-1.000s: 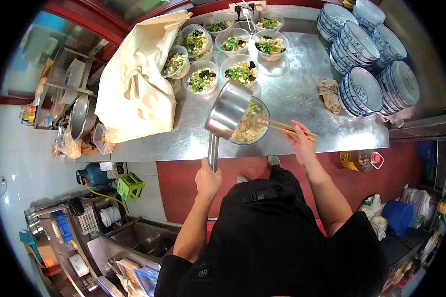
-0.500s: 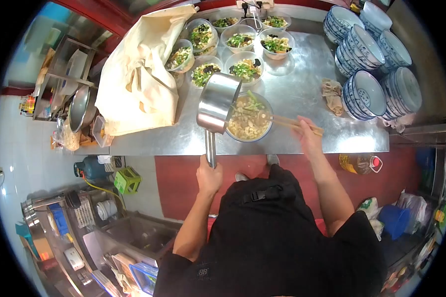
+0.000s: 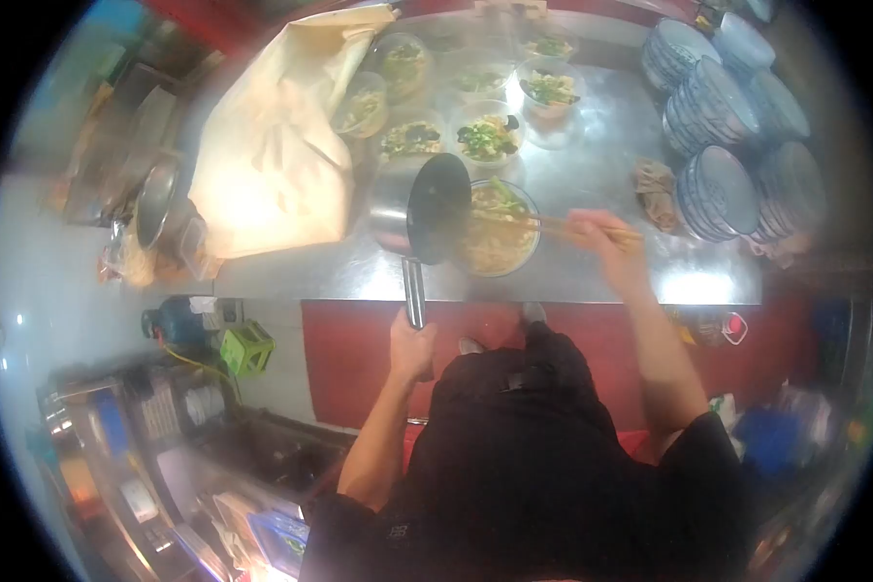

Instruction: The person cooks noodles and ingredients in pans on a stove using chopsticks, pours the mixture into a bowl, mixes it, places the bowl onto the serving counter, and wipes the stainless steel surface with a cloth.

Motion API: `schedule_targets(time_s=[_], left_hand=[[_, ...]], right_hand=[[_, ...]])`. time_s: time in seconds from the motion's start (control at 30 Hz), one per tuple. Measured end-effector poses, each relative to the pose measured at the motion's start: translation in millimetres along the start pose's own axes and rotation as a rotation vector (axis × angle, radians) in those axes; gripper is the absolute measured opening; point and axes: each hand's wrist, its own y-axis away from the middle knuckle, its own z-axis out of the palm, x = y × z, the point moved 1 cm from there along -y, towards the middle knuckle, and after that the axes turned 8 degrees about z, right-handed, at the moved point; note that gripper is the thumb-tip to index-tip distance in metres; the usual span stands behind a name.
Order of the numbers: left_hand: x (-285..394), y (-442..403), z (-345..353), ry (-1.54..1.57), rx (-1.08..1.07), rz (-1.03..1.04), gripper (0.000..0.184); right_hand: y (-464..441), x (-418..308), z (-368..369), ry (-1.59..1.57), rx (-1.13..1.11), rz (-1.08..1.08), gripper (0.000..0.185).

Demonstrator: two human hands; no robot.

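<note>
My left hand (image 3: 413,344) is closed round the handle of a metal saucepan (image 3: 395,215), which is tipped on its side with its mouth facing right. Just beside that mouth stands a bowl (image 3: 500,233) of pale soupy food with green vegetable stalks in it. My right hand (image 3: 603,242) grips a pair of chopsticks (image 3: 558,230), whose tips reach left over the bowl. Whatever is inside the pan is dark and hazy. The picture looks misted, so fine details are blurred.
Several clear plastic bowls (image 3: 488,138) of topped food stand behind the pan. Stacked blue-and-white bowls (image 3: 716,189) line the right side, with a crumpled cloth (image 3: 656,194) beside them. A cream cloth bag (image 3: 276,165) covers the left part of the steel table (image 3: 601,276).
The pan has turned so its dark inside now shows. My right hand has shifted slightly up with the chopsticks, which lie flatter. The view has become hazy.
</note>
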Motion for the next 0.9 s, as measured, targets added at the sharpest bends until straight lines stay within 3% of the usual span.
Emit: schedule_targets(time_s=[0.2,0.3,0.37,0.47,0.67,0.77,0.9], left_hand=[[18.5,7.9,4.3,0.013,-0.034,-0.003,0.019],[22.6,6.4,2.7,-0.092,-0.02,0.087,0.021],[25.1,3.8,2.6,-0.142,0.019,0.088,0.022],[26.2,1.9,0.5,-0.2,0.053,0.065,0.025],[31.4,-2.7,4.0,-0.319,0.027,0.11,0.029],[34.3,-2.3,2.1,-0.368,0.043,0.127,0.03],[30.3,-4.3,-8.7,-0.467,0.066,0.166,0.03]], right_hand=[[-21.0,38.8,37.7,-0.08,0.014,-0.082,0.023],[-18.0,51.2,29.3,-0.025,0.031,0.02,0.024],[-14.1,69.7,4.8,-0.28,-0.017,0.115,0.025],[-0.7,39.4,-8.1,-0.204,0.038,0.133,0.026],[6.0,23.1,38.3,-0.233,-0.025,0.158,0.028],[-4.6,64.5,4.5,-0.31,0.116,0.165,0.029],[4.3,61.9,-28.8,-0.233,0.157,0.205,0.029]])
